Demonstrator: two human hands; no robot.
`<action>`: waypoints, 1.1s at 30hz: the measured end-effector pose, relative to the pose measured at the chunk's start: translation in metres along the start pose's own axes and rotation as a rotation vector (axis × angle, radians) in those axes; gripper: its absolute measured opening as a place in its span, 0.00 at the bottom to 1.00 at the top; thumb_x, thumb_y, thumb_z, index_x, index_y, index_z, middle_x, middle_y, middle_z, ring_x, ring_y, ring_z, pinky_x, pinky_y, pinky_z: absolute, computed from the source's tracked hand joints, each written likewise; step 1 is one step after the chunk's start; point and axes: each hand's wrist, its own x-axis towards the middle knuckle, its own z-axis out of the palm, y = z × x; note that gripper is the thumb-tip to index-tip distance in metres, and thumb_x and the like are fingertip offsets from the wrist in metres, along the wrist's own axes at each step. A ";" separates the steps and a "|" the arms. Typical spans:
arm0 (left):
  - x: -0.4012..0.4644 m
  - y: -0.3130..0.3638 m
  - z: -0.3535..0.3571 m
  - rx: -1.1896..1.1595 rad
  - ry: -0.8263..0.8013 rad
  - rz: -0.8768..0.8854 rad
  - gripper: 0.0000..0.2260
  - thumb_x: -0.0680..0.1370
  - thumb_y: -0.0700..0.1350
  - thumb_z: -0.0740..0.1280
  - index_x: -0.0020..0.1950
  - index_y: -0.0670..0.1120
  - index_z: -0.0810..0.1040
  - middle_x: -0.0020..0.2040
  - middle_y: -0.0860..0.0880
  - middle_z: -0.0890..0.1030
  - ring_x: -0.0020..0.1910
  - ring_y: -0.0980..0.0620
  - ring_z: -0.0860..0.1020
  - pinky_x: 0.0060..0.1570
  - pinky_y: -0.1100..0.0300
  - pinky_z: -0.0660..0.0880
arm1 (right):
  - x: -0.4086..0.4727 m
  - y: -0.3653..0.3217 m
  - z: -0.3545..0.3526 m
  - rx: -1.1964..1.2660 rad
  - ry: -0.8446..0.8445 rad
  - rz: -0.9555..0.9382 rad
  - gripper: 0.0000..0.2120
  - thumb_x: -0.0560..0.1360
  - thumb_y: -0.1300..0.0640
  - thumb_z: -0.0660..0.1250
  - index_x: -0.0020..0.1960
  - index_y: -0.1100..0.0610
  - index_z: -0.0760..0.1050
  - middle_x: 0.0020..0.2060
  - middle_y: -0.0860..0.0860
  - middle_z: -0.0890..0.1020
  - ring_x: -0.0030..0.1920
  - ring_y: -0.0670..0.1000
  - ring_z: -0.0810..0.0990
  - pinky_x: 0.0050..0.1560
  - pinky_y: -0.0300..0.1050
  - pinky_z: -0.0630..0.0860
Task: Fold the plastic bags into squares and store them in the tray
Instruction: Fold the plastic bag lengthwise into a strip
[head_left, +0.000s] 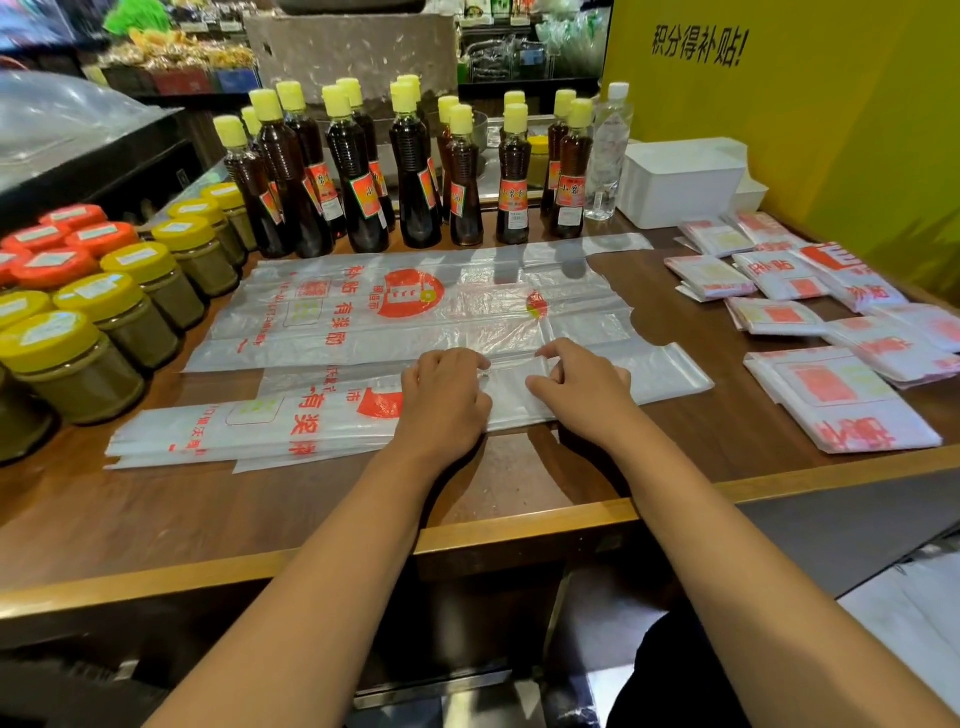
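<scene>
A clear plastic bag with red print lies folded lengthwise into a long strip near the front of the wooden table. My left hand rests on its middle, fingers curled at the strip's far edge. My right hand sits just right of it and pinches that same far edge between thumb and fingers. Behind the strip a second bag lies spread flat. Several folded bag squares are scattered at the right. A white tray stands at the back right, and I cannot see inside it.
Dark sauce bottles with yellow caps line the back of the table, with a clear water bottle beside them. Jars with yellow and red lids crowd the left side. A yellow wall rises at the right.
</scene>
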 end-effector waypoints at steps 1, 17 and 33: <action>-0.001 0.001 -0.001 -0.011 0.007 0.000 0.17 0.79 0.40 0.63 0.68 0.51 0.72 0.68 0.51 0.73 0.70 0.49 0.62 0.63 0.54 0.56 | 0.001 0.000 0.000 0.002 0.007 -0.007 0.15 0.79 0.49 0.63 0.65 0.49 0.72 0.39 0.44 0.78 0.50 0.50 0.77 0.63 0.53 0.64; -0.013 -0.014 -0.026 0.187 -0.111 0.452 0.11 0.77 0.38 0.67 0.55 0.51 0.80 0.54 0.52 0.83 0.55 0.49 0.77 0.55 0.47 0.76 | 0.008 0.016 -0.014 0.231 0.157 -0.056 0.14 0.79 0.58 0.69 0.65 0.52 0.78 0.40 0.48 0.79 0.40 0.45 0.77 0.40 0.34 0.70; -0.027 -0.021 -0.020 0.040 -0.179 0.334 0.18 0.84 0.53 0.60 0.74 0.53 0.72 0.76 0.51 0.68 0.74 0.50 0.64 0.70 0.53 0.61 | -0.007 -0.009 -0.006 0.973 0.012 0.270 0.19 0.80 0.61 0.68 0.70 0.54 0.73 0.59 0.51 0.78 0.60 0.53 0.79 0.62 0.50 0.80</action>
